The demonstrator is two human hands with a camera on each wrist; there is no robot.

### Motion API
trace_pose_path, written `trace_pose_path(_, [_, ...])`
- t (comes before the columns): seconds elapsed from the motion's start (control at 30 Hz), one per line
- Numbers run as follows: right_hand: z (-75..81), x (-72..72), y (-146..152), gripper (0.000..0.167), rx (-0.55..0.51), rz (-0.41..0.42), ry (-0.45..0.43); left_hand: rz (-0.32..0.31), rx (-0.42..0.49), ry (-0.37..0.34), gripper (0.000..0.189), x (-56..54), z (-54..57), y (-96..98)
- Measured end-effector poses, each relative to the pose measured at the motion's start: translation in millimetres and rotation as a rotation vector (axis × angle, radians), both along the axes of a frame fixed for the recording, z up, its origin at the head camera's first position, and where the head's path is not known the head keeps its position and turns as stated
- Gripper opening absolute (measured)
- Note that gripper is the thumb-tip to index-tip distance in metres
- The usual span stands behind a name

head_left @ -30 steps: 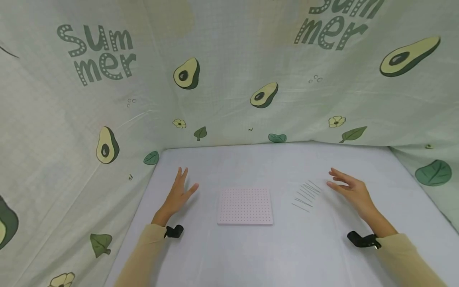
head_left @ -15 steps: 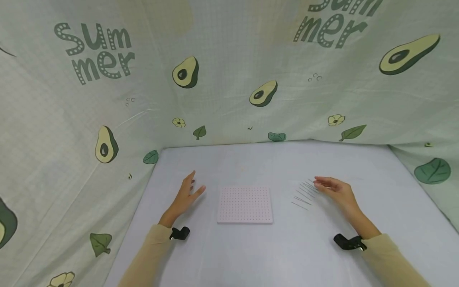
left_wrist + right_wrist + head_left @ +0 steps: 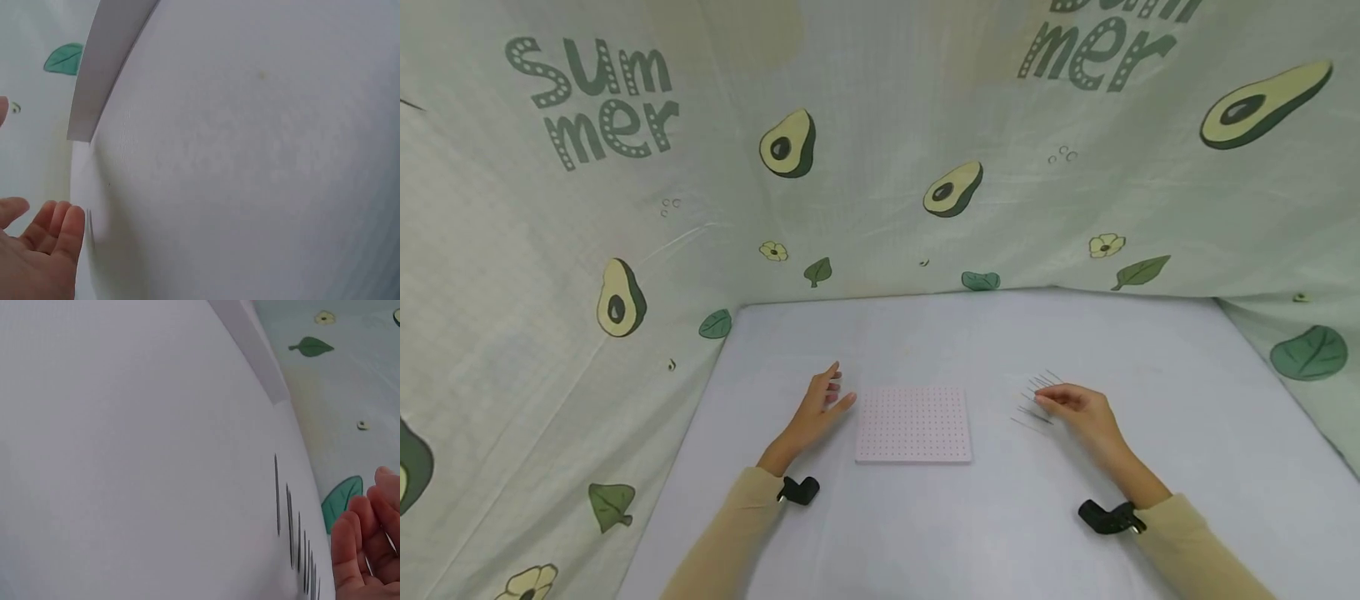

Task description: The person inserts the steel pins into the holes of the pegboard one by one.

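Dotted board: flat on the surface, between its left and right edges
Thin rods: loose, between board and right edge
Left hand: relaxed, empty, just beside the board
Right hand: fingers bent at the rods; cannot tell whether one is pinched
Rod spacing: tight, so a pinch could drag neighbours

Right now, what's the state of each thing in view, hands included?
Thin rods: loose on the white table, side by side, some partly hidden.
Perforated board: lying flat, no rods visible in it.
Left hand: relaxed, thumb apart, holding nothing.
Right hand: fingertips at the rods; whether it grips one is unclear.
Wrist cameras: worn, one per wrist.
Patterned sheet: hanging behind the table.
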State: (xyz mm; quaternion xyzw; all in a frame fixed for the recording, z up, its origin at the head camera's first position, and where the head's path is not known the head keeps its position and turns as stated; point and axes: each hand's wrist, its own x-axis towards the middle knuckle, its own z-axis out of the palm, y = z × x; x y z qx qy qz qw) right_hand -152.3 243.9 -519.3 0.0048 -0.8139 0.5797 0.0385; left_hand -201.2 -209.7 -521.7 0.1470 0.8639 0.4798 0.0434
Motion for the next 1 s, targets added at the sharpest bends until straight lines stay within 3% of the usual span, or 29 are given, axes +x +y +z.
trace_pose_path(0.23, [-3.7,4.7,-10.8,0.028,0.058,0.004,0.001,0.044,-0.022,0.024,0.068,5.3,-1.5,12.1])
trace_pose_path(0.5, [-13.9,7.0,-16.2,0.019,0.13,-0.03,0.047,0.113,-0.056,0.106,0.051,7.6,-7.6,22.2])
trace_pose_path(1.0, [-18.4,10.0,-19.7,0.02,0.268,-0.042,0.06,0.136,-0.155,0.129,0.042,22.6,-9.3,40.2])
